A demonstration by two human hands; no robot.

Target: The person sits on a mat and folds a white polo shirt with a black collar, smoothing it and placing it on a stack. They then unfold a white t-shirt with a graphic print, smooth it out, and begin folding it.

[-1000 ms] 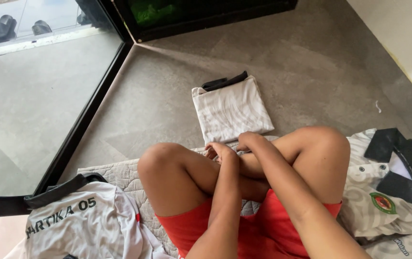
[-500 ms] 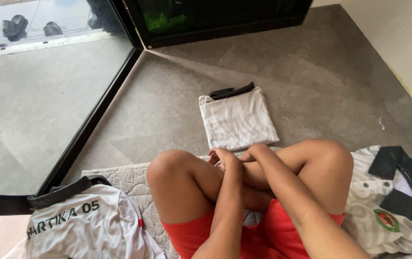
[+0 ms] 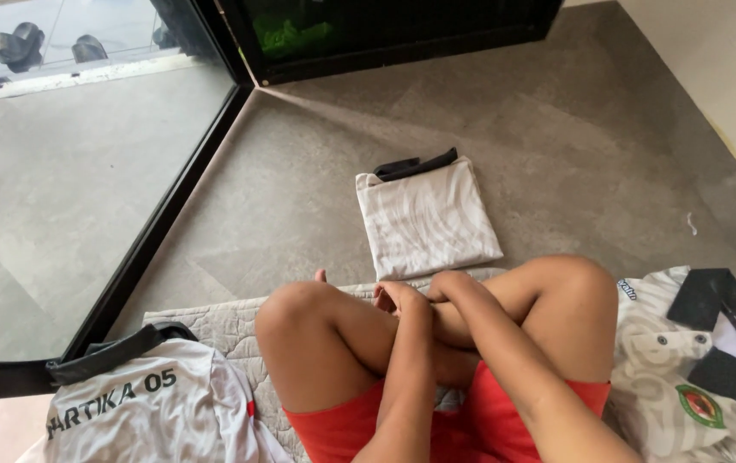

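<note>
while the person sits cross-legged on a pale quilted mat (image 3: 213,319), both forearms cross over the shins between the raised knees. the left hand (image 3: 398,300) rests on the leg with fingers curled loosely, holding nothing that shows; the right hand (image 3: 447,283) lies just beside it, touching the left wrist, and whether it is clenched or slack i cannot tell, since the fingers are tucked out of sight.

ahead of the hands, a folded white shirt (image 3: 428,216) with a dark collar lies flat on the grey floor (image 3: 573,129), near the knees but apart from both hands. bare floor runs wide around it, to the front and to the right as far as the light wall (image 3: 728,69). on the left a black door frame (image 3: 162,214) cuts diagonally across, with glass beyond it, and a dark frame closes the far side.

a white jersey (image 3: 136,407) with dark lettering lies by the left knee, half on the mat. another white shirt (image 3: 685,377) with black collar and a round badge lies spread beside the right knee, touching the red shorts (image 3: 488,424).
</note>
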